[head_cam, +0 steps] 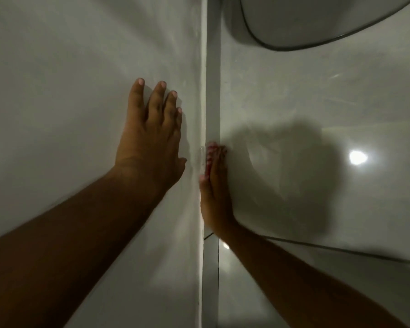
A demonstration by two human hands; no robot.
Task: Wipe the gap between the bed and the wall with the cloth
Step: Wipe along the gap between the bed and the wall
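My left hand (152,138) lies flat against the pale grey wall (69,79), fingers spread, holding nothing. My right hand (214,200) is edge-on, low at the foot of that wall, fingers pointing away from me. It presses a small red-and-white cloth (209,155) against the grey strip (213,91) where wall and glossy tiled floor (317,102) meet. Most of the cloth is hidden under the fingers. No bed shows in this view.
A rounded white object with a dark rim (305,22) sits at the top right on the floor. A dark grout line (341,250) crosses the tiles to the right of my right forearm. A lamp's reflection (357,157) glares off the floor.
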